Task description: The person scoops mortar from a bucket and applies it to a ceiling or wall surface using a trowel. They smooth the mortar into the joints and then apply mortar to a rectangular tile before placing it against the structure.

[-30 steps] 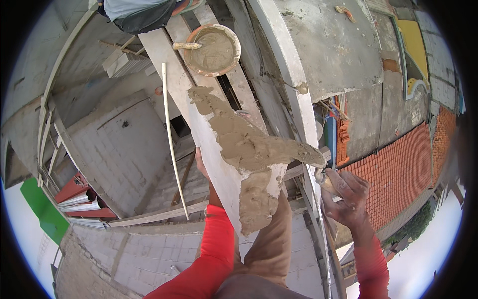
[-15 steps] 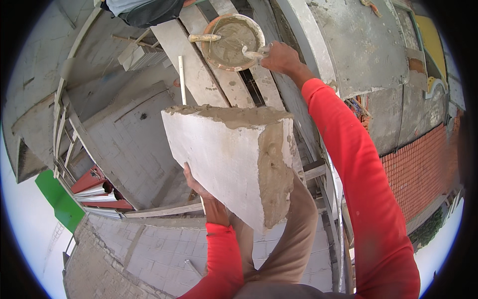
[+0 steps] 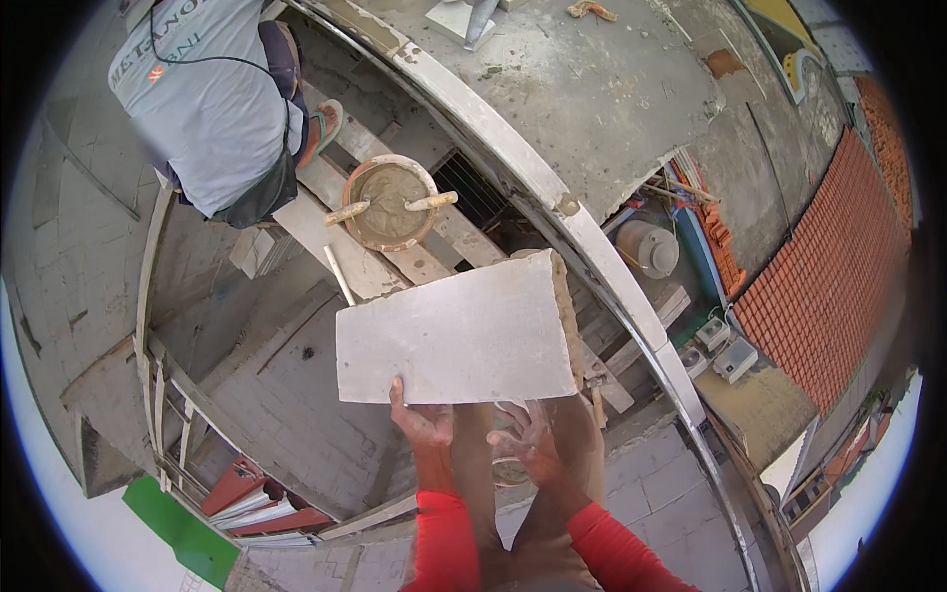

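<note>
A pale grey lightweight concrete block (image 3: 459, 331) spans the middle of the head view, its broad smooth face toward me. Mortar shows on its right edge. My left hand (image 3: 424, 426) grips the lower edge, thumb on the face and fingers hidden behind. Just below that edge, right of the left hand, is my right hand (image 3: 530, 442) with fingers spread and nothing held; whether it touches the block I cannot tell. Beyond the block stands a bucket (image 3: 370, 238) of wet mortar (image 3: 390, 192). Two wooden handles, one on the left (image 3: 345, 213) and one on the right (image 3: 434, 200), jut over its rim.
Scaffold planks (image 3: 321, 232) run under the bucket. A co-worker in a grey shirt (image 3: 212, 118) is at the upper left, a sandalled foot on the planks. A pale wall edge (image 3: 493, 138) curves along the right. A white stick (image 3: 338, 274) leans behind the block.
My right hand has let go of the handled tool in the bucket and come back to the block's lower edge. The block has turned its broad face toward me. The view has shifted, showing the co-worker.
</note>
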Motion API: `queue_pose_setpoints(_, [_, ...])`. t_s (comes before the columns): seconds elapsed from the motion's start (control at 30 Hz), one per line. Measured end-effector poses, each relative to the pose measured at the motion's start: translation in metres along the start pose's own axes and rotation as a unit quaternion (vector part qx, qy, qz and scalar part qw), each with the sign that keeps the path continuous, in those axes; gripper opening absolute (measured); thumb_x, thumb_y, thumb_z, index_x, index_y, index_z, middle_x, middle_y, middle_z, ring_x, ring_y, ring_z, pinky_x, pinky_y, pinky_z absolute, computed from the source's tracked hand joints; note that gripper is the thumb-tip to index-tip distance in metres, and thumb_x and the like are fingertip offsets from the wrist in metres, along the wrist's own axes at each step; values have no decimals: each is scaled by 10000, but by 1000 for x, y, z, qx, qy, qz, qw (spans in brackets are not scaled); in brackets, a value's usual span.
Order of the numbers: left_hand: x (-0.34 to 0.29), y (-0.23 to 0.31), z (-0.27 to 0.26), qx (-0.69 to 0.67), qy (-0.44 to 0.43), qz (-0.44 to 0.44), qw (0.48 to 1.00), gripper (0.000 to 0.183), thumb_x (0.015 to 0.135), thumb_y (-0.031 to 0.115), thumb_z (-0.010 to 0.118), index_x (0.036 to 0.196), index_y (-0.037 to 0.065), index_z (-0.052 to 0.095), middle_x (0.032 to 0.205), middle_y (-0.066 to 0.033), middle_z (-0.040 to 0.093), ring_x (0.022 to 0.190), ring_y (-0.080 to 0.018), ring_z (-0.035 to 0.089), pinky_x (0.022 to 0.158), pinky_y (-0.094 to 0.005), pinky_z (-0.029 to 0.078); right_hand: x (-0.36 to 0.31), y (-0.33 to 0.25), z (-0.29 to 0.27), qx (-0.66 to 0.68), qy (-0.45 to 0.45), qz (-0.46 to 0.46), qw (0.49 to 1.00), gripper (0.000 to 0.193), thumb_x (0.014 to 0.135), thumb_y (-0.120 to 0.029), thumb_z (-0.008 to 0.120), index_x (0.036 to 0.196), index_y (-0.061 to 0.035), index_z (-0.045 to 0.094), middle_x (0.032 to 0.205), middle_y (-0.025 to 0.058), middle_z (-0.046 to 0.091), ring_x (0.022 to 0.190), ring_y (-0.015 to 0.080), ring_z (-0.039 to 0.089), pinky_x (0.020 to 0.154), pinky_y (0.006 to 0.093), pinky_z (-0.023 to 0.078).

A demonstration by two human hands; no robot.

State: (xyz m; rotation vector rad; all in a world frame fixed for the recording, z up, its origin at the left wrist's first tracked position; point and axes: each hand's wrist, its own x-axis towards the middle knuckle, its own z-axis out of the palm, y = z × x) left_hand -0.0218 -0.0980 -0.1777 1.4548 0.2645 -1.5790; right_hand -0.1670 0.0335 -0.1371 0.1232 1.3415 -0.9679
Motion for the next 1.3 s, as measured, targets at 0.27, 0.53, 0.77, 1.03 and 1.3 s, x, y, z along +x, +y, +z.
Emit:
queue_pose_setpoints(0.27, [-32, -60, 38, 117, -66, -130, 982, 641, 945, 392, 700, 1474, 86, 507, 1360, -128, 624, 1246, -316, 615, 1029, -497, 524, 30, -52, 56, 234, 481, -58, 843, 977, 798, -6, 879, 1586, -69, 305, 1520, 130, 472, 1391, 284, 496, 1176, 454, 415])
queue_pose_setpoints(0.53, [-83, -128, 43, 359, -50, -184, 914, 774, 963, 524, 680, 1529, 54, 440, 1459, -153, 572, 1328, -318, 562, 1119, -526, 459, -29, -67, -35, 410, 472, -118, 771, 988, 755, -34, 920, 1530, 62, 314, 1473, 208, 506, 1292, 327, 576, 1109, 446, 513])
queue_pose_setpoints(0.77, [-130, -148, 28, 789, -83, -364, 489, 846, 919, 633, 740, 1448, 18, 501, 1183, -195, 720, 1051, -292, 713, 985, -447, 523, -95, 2, -130, 408, 575, -77, 705, 947, 758, -44, 920, 1495, 92, 340, 1397, 227, 544, 1240, 291, 583, 1037, 387, 512])
queue_pose_setpoints(1.03, [-248, -217, 5, 782, -600, 167, 29, 948, 733, 269, 937, 1507, 29, 445, 1539, -189, 492, 1431, -382, 453, 1189, -540, 344, -186, 57, -190, 468, 612, -76, 633, 890, 766, -9, 906, 1455, 88, 350, 1363, 209, 554, 1213, 285, 602, 1029, 389, 536])
queue_pose_setpoints(1.3, [-241, -277, -47, 737, -608, 287, -71, 1024, 780, 331, 873, 1624, 98, 341, 1664, -135, 367, 1582, -410, 252, 1267, -611, 194, -201, 86, -219, 507, 613, -7, 606, 862, 763, -38, 917, 1423, 74, 374, 1347, 228, 556, 1199, 294, 616, 1022, 380, 548])
